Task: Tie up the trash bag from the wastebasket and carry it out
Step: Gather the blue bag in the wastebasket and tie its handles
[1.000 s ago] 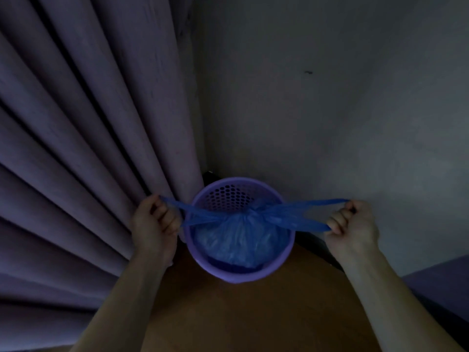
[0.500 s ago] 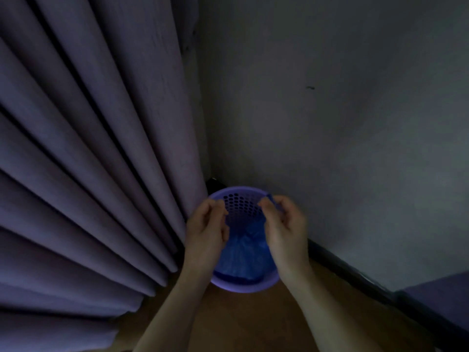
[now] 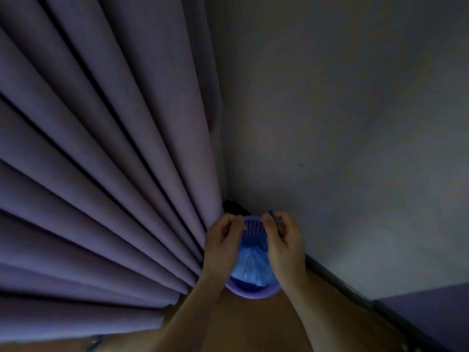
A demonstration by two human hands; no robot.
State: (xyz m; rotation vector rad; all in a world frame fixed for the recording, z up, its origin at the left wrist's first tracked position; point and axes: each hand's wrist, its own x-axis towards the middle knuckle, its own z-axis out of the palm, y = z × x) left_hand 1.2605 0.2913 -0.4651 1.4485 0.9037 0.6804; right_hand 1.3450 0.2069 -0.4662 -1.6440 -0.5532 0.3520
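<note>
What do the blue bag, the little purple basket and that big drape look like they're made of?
Trash bag: thin, slightly glossy plastic film, going by its fine gathered creases and translucent sheen.
Wastebasket: moulded plastic, smooth rim, with a grid of small holes in its wall.
Curtain: heavy matte woven fabric, probably, hanging in deep soft folds; the weave is too dim to tell.

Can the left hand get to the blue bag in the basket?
Probably yes. The left hand is right over the wastebasket, at the gathered top of the trash bag, and nothing sits between them. The right hand is beside it, not blocking.
</note>
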